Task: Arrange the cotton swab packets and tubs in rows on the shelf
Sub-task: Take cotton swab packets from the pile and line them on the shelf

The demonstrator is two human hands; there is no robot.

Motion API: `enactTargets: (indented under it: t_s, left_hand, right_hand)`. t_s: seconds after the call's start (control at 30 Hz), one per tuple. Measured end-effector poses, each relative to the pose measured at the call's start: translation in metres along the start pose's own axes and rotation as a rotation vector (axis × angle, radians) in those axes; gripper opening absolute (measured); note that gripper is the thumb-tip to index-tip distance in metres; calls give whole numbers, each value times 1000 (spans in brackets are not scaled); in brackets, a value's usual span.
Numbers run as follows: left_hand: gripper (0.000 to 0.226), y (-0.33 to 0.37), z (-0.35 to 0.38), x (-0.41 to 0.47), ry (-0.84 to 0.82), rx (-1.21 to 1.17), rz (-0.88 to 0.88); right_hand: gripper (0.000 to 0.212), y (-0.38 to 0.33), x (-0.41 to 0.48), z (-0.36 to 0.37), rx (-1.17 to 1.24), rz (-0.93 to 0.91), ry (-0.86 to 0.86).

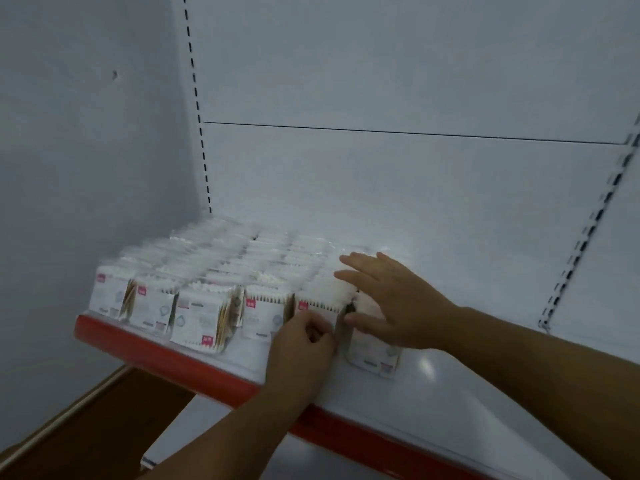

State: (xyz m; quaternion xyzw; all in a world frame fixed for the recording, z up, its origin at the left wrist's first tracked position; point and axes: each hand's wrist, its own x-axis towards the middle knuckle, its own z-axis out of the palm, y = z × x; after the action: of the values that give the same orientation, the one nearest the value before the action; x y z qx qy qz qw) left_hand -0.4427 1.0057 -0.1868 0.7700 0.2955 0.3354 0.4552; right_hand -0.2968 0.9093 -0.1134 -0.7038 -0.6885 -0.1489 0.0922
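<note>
Squaring up the end row, as we read it. Several rows of packets (207, 282) stand upright on the left part of the shelf (485, 393), their fronts against the red lip (156, 351). The right part of the shelf is bare. No tubs in view.

Hands are close together but not touching:
- Left hand (304, 344): fingers curled, pinching the front packet (318, 306) of the end row near its lower edge. Blur hides the exact grip.
- Right hand (391, 299): fingers straight and spread, holding nothing, palm against the right flank of that row. Fingertips rest on the swab heads further back.

One loose packet (372, 356) sits just right of the row, under the right hand, tilted forward and out of line.

Our estimate: packet rows mostly done, this step is closing gaps and starting the next column.

Next move needs:
- light sideways pressure from the right hand so the row stays upright
- standing the loose packet up and seating it against the lip
- no hard push, the packets are thin and could domino leftwards.
</note>
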Motion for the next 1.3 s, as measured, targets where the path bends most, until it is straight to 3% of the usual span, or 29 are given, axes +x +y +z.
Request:
enactTargets:
  t_s: [0.1,0.2,0.27,0.33,0.43,0.53,0.7,0.83,0.97,1.3]
  left_hand:
    - [20,28,-7,-1,-51,-41,159]
    - [11,93,16,19,-284,39,316]
    - [9,139,44,30,-433,240,445]
    - [36,171,77,34,-591,514,546]
    - [68,199,134,20,-892,917,577]
    - [75,232,202,-26,-1006,1161,663]
    - [74,314,305,-119,-988,1021,847]
    - [67,395,393,-198,-935,790,970]
    - [66,429,471,-286,-1099,679,1114]
    - [69,484,602,-341,-1143,792,1148]
  right_hand:
    - [54,15,-29,-21,54,208,123]
    - [55,42,-86,-49,-140,470,-15]
    - [61,56,-134,-67,-260,656,-235]
    - [64,59,-182,-86,-291,794,-395]
    - [65,53,-255,-114,-282,913,-434]
    - [62,48,-345,-151,-316,1043,-425]
    - [64,39,-515,-237,-462,1274,-425]
    - [65,39,-614,-298,-497,1423,-259]
    - [66,36,-683,-311,-468,1435,-343]
    - [64,75,-808,-312,-364,1405,-336]
